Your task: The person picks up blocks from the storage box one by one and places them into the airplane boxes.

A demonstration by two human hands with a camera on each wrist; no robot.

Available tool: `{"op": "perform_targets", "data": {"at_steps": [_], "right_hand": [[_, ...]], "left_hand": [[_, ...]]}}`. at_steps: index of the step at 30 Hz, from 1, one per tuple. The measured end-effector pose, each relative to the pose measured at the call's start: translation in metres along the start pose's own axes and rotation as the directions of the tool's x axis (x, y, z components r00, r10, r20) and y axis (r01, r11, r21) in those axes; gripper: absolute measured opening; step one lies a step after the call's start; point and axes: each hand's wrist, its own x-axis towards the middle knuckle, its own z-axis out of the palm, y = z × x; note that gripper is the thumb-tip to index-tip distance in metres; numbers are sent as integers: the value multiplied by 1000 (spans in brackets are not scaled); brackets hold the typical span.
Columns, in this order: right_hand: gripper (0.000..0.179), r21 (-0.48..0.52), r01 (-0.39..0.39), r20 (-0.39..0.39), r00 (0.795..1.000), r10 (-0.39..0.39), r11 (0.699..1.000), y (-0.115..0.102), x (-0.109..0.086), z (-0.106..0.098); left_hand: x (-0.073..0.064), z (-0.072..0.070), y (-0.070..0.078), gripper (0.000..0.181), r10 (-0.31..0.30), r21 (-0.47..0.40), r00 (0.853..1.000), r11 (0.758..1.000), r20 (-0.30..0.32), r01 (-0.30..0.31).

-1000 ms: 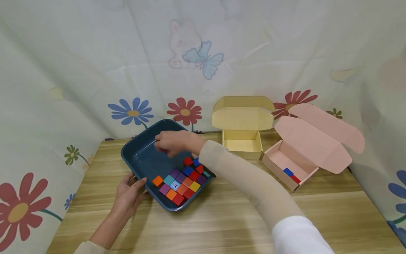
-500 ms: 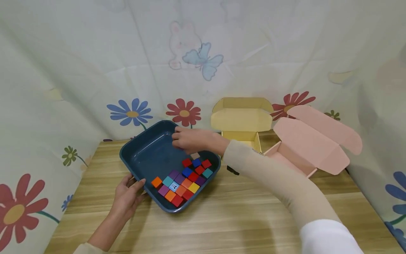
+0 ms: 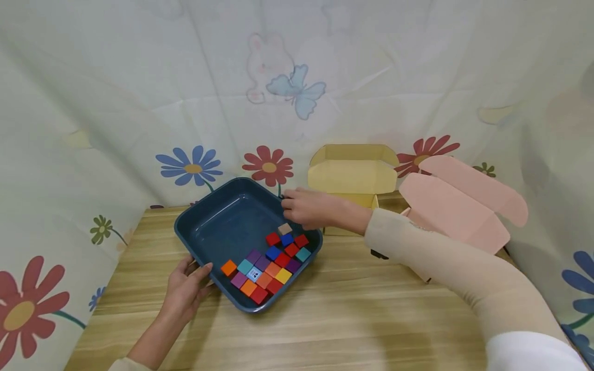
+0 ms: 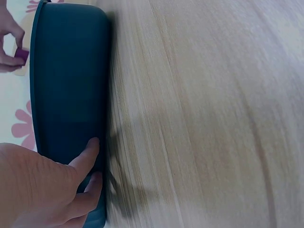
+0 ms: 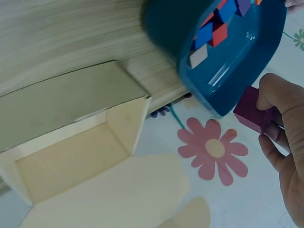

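My right hand (image 3: 308, 207) pinches a purple cube (image 5: 249, 111) between thumb and fingers, above the right rim of a dark teal tray (image 3: 218, 206). In the head view that cube is hidden behind the hand; the left wrist view shows the purple cube (image 4: 22, 55) beyond the tray wall. My left hand (image 3: 183, 286) holds the tray's left side, thumb at the rim and fingers on the outer wall (image 4: 71, 95). Several coloured cubes (image 3: 264, 270) lie bunched in the tray's front right part, with a beige cube (image 3: 285, 229) at their back end.
An open yellow box (image 3: 352, 178), lid raised, stands at the back, right of the tray; its inside floor (image 5: 76, 159) is bare. To its right is an open pink box (image 3: 455, 206), partly covered by my right sleeve (image 3: 441, 257). A flowered curtain backs the wooden table (image 3: 325, 330).
My right hand has moved right, from above the tray's middle to its right rim, near the yellow box. The left hand and tray have stayed in place.
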Motion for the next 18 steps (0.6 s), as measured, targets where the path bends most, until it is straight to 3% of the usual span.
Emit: {"op": "perform_targets", "data": {"at_steps": [5, 9, 15, 18], "right_hand": [[30, -2, -8, -63, 998, 8, 1000, 2, -22, -1], [16, -2, -2, -122, 993, 2, 1000, 6, -43, 1], [2, 34, 0, -155, 988, 6, 999, 15, -74, 5], [5, 44, 3, -167, 986, 4, 999, 19, -88, 11]], "left_hand": [[0, -1, 0, 77, -1, 0, 1000, 1000, 0, 1], [0, 0, 1, 77, -2, -3, 1000, 1000, -3, 2], [0, 0, 1, 77, 3, -10, 1000, 1000, 3, -3], [-1, 0, 1, 77, 4, -9, 1000, 1000, 6, -3]]}}
